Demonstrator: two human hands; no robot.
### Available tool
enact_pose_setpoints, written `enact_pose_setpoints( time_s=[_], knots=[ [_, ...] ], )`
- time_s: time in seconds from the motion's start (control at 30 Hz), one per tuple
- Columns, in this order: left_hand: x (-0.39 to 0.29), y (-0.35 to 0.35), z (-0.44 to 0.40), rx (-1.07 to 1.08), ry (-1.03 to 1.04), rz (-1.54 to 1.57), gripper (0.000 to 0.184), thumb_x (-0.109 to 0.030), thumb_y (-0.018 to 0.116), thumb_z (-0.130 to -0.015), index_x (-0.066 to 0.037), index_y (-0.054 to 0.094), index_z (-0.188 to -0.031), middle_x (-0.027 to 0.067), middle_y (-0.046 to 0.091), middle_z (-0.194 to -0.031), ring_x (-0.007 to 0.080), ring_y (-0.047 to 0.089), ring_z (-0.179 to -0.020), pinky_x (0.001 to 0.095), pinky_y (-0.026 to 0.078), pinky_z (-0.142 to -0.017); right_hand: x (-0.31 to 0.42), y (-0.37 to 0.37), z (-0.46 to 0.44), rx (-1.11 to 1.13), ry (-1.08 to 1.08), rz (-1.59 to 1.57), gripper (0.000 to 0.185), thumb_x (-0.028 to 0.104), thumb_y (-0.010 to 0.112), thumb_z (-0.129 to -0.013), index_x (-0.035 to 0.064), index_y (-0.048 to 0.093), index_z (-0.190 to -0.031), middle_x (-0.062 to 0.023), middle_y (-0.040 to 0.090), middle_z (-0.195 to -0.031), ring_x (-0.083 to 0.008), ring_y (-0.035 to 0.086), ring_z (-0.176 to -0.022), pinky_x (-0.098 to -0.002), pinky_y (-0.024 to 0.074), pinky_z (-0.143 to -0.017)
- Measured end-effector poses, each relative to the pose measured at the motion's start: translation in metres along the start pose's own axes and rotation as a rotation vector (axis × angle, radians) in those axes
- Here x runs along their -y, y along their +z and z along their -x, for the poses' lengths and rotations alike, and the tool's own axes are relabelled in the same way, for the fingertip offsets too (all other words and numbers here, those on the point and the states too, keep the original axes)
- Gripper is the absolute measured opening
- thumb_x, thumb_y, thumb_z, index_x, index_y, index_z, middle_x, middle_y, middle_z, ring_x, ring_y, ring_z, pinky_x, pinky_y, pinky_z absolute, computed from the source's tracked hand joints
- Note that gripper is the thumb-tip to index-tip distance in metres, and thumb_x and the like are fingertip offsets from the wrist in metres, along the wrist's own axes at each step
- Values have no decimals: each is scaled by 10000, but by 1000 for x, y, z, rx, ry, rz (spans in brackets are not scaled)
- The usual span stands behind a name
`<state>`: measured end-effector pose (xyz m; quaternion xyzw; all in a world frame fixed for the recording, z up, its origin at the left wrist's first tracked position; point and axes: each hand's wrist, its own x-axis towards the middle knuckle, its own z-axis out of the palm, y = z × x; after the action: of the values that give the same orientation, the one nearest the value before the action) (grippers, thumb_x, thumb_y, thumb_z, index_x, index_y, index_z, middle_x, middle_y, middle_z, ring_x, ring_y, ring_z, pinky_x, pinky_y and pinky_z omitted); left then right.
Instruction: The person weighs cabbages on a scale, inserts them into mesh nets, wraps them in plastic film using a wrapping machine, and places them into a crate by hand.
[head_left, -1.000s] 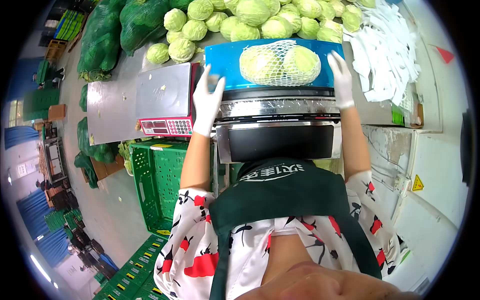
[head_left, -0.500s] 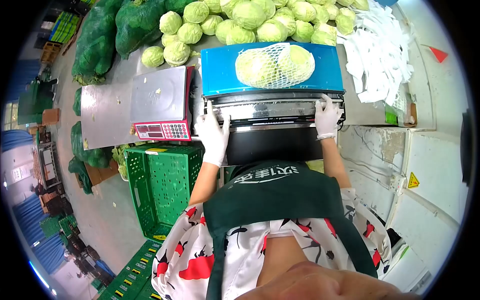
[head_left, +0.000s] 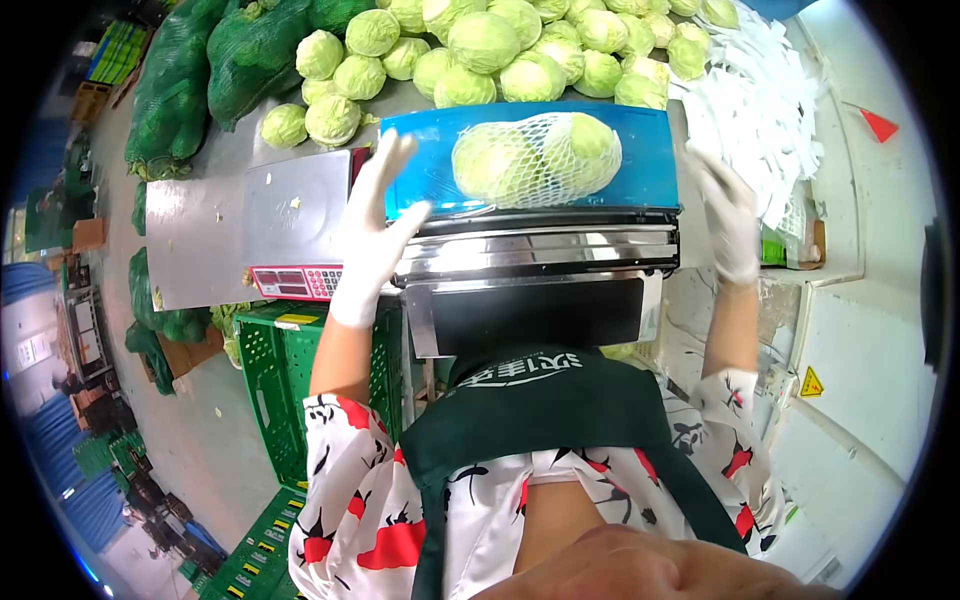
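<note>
We see the left hand [head_left: 370,240], gloved, thumb and fingers spread wide and seemingly empty; the right hand [head_left: 727,215] bends its fingers, any grip unclear to us. Between them, on a blue platform [head_left: 420,165], sits a netted cabbage pair [head_left: 537,160] that a knock could, we judge, roll off. Beyond, the frame crops loose cabbages [head_left: 484,42].

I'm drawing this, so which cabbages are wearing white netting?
The two side-by-side cabbages on the blue surface; the loose cabbages piled behind are bare.
</note>
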<state>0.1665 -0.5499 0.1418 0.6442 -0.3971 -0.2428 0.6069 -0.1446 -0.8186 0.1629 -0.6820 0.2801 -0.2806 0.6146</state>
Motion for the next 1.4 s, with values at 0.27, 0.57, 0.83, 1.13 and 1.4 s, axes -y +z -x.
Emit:
enact_pose_setpoints(
  time_s=[0.27, 0.57, 0.83, 1.13, 1.4],
  knots=[
    [87, 36, -66, 366, -50, -505, 1254, -281, 945, -545, -32, 220, -1537, 231, 429, -1464, 374, 445, -1350, 416, 375, -1133, -94, 52, -92, 385, -91, 544, 1177, 366, 914, -644, 36, 226, -1540, -205, 447, -1474, -292, 432, -1380, -369, 348, -1133],
    [95, 41, -34, 167, -482, 474, 806, -114, 763, -824, -17, 317, -1488, 137, 501, -1398, 204, 498, -1280, 344, 406, -1089, -111, 71, -59, 255, 272, -87, 693, 383, 713, -907, -36, 429, -1381, -115, 613, -1209, -166, 588, -1083, -316, 502, -942],
    [28, 29, 77, 427, -1019, 509, 707, -425, 602, -970, -18, 342, -1485, 125, 497, -1416, 234, 554, -1246, 387, 548, -919, -14, 51, 68, 520, 885, -170, 628, 503, 494, -998, 34, 459, -1414, -64, 666, -1126, -103, 648, -878, -213, 514, -618],
    [83, 52, 158, 425, -1362, 556, 734, -571, 536, -962, -1, 466, -1417, 138, 610, -1311, 240, 614, -1178, 393, 511, -962, -104, 67, 135, 523, 1182, -360, 734, 621, 424, -979, 92, 399, -1487, -96, 528, -1418, -246, 513, -1263, -412, 408, -1022],
    [78, 46, 207, 300, -956, 389, 724, -287, 689, -937, -10, 325, -1498, 157, 649, -1234, 215, 638, -1129, 342, 491, -1010, -145, 24, 192, 448, 930, -219, 484, 329, 513, -1017, 83, 451, -1430, -73, 556, -1369, -181, 517, -1222, -351, 419, -1005]
  ],
)
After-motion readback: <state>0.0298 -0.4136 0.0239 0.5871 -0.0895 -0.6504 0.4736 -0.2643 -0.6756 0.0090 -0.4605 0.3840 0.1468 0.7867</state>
